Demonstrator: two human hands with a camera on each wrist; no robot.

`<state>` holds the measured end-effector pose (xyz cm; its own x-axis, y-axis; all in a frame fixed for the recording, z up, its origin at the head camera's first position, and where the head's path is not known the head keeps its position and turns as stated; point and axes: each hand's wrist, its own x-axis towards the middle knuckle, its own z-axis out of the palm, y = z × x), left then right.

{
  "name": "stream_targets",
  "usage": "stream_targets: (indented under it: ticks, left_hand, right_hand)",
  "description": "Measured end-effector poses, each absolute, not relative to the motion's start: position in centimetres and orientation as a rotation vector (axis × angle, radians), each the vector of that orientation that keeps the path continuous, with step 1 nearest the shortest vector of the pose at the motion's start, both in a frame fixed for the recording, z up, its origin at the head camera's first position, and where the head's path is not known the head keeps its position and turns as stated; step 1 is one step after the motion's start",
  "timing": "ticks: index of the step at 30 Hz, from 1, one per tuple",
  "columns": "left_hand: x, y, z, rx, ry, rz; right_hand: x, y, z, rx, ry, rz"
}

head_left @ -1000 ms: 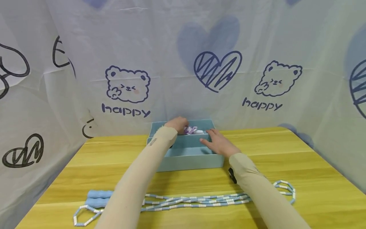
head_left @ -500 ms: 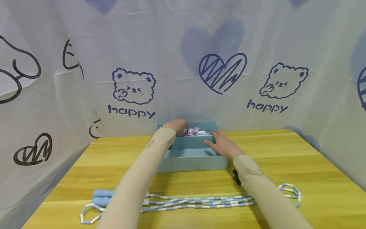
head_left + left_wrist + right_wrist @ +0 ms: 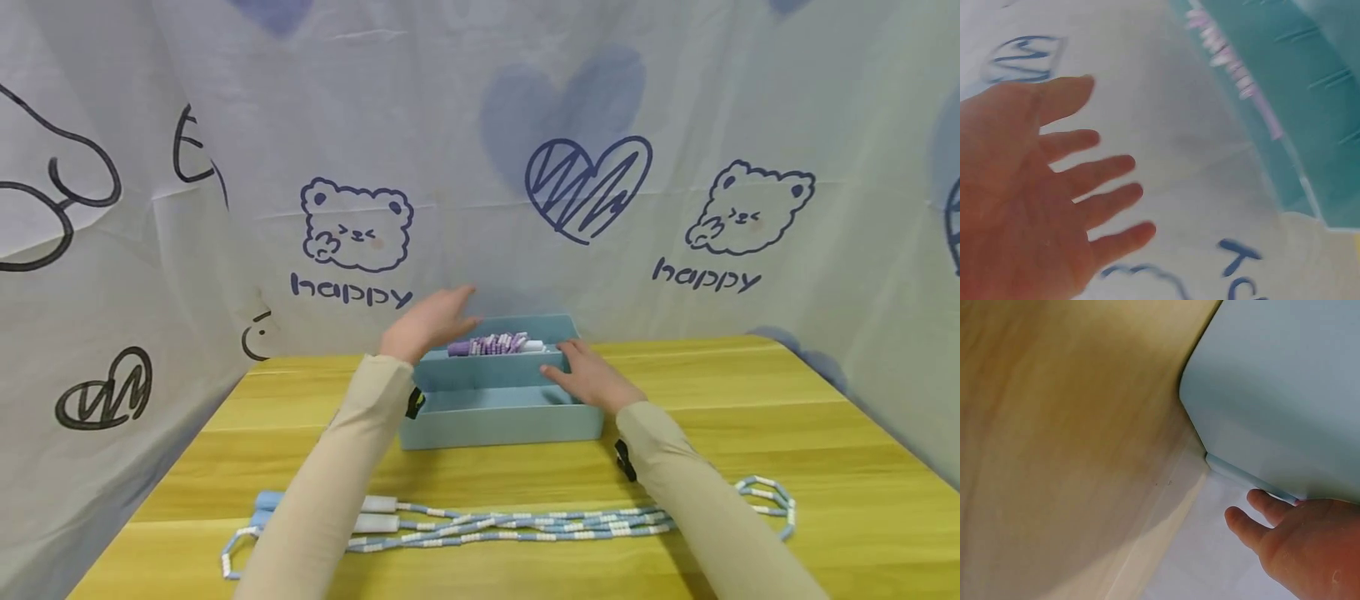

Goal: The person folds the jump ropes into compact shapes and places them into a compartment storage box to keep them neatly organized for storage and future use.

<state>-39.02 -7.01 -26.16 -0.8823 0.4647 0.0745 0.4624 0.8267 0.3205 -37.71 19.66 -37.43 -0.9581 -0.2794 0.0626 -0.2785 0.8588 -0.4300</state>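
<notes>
Pale fabric [image 3: 450, 125] printed with blue hearts, bear faces and the word "happy" hangs behind and beside a yellow wood-grain table [image 3: 795, 408]. Over the far left end of a light-blue box, the person's left hand [image 3: 431, 322] is raised with nothing in its grasp; the left wrist view shows its fingers spread and apart from the box. The right hand [image 3: 592, 379] lies at the box's right end, its fingers loosely extended by the rim and likewise holding nothing; how firmly it touches there cannot be told.

Between the hands, the light-blue box [image 3: 498, 429] sits toward the far edge of the table, split into a near and a far compartment. A purple-and-white beaded rope [image 3: 498, 344] lies in the far one, bundled in the middle, with a purple handle end to the left and a white end to the right.

Cream sleeves [image 3: 697, 500] cover both arms, with a black fitting [image 3: 625, 460] under each wrist. Nearer the person, a blue-and-white beaded rope [image 3: 525, 525] stretches across the table in several strands, passing beneath the right sleeve to a loop on the right. Its two blue-and-white handles [image 3: 377, 523] lie side by side on the left, partly hidden by the left sleeve.
</notes>
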Motion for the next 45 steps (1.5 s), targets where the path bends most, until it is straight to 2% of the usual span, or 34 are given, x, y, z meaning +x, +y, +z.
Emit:
stream_targets:
  ticks: [7, 14, 23, 33, 39, 42, 45]
  left_hand:
    - [-33.6, -7.9, -25.1, 0.722, 3.131, 0.482]
    - [-29.7, -8.0, -24.8, 0.695, 3.203, 0.361]
    - [-26.9, -11.6, -25.6, 0.650, 3.234, 0.175]
    - [-24.8, -16.2, -26.2, 0.604, 3.187, 0.175]
    - [-24.0, -17.4, -26.9, 0.634, 3.107, 0.187]
    - [-23.7, -18.1, -27.3, 0.671, 3.047, 0.206]
    - [-23.5, -18.7, -27.8, 0.724, 2.975, 0.244]
  right_hand:
    - [-37.6, 19.4, -37.3, -0.473, 3.015, -0.685]
    - [-37.5, 20.0, -37.4, -0.468, 3.018, -0.712]
    - [-37.3, 20.2, -37.3, -0.472, 3.065, -0.713]
    - [-37.0, 19.7, -36.4, -0.521, 3.229, -0.676]
    - [-33.8, 19.5, -34.0, -0.616, 3.318, -0.669]
    - [-31.1, 19.1, -32.8, -0.800, 3.393, -0.659]
    - [-28.7, 19.0, -32.2, -1.100, 3.485, -0.588]
